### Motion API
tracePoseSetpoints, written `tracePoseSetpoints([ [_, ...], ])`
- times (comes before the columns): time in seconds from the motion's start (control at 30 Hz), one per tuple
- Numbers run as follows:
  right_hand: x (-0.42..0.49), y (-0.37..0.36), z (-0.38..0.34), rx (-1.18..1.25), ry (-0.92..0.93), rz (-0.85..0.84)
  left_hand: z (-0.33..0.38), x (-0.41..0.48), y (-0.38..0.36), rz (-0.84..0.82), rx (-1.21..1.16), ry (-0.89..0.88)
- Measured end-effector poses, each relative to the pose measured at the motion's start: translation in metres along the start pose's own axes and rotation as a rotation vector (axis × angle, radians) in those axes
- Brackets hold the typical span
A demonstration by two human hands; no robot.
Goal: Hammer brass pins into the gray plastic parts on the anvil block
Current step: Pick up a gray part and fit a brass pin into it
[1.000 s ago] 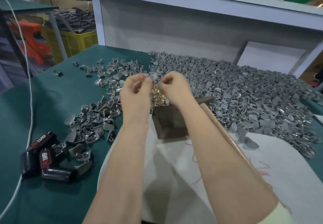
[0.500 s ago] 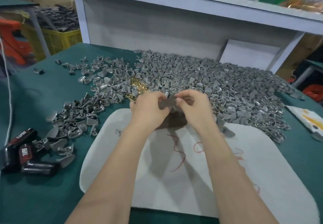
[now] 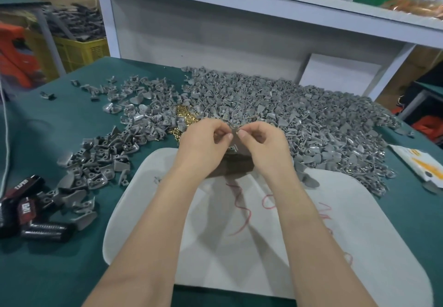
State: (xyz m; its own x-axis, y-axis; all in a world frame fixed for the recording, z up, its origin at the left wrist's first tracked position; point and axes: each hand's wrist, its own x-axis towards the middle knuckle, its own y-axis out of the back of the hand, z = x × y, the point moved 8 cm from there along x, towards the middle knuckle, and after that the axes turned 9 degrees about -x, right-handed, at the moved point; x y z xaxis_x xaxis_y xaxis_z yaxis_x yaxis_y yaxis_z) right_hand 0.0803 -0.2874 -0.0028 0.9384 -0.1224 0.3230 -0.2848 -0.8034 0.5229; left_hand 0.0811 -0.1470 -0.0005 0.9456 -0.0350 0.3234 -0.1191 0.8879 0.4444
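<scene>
Hands have pulled in closer together now, left hand (image 3: 206, 140) and right hand (image 3: 262, 144) both pinching the gray part (image 3: 233, 128) between their fingertips, just above the anvil block (image 3: 231, 166), so it's straight down from here, can't spot a pin.

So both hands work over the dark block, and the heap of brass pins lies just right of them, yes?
No. The head view shows the brass pins just left of the left hand. Both hands do work over the dark block.
</scene>
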Motion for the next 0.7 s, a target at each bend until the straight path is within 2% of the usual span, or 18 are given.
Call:
tracePoseSetpoints([
  [0.17, -0.005, -0.015, -0.006, -0.411, 0.133, -0.071, -0.012, -0.004, -0.006, -0.091, 0.201, 0.097],
  [0.33, -0.005, -0.019, -0.02, -0.596, 0.21, -0.112, -0.011, -0.004, -0.009, -0.102, 0.261, 0.103],
  [0.53, -0.004, -0.021, -0.025, -0.699, 0.186, -0.147, -0.011, -0.004, -0.009, -0.092, 0.263, 0.092],
  [0.7, -0.002, -0.03, -0.036, -0.947, 0.243, -0.183, -0.01, -0.003, -0.011, -0.107, 0.29, 0.081],
])
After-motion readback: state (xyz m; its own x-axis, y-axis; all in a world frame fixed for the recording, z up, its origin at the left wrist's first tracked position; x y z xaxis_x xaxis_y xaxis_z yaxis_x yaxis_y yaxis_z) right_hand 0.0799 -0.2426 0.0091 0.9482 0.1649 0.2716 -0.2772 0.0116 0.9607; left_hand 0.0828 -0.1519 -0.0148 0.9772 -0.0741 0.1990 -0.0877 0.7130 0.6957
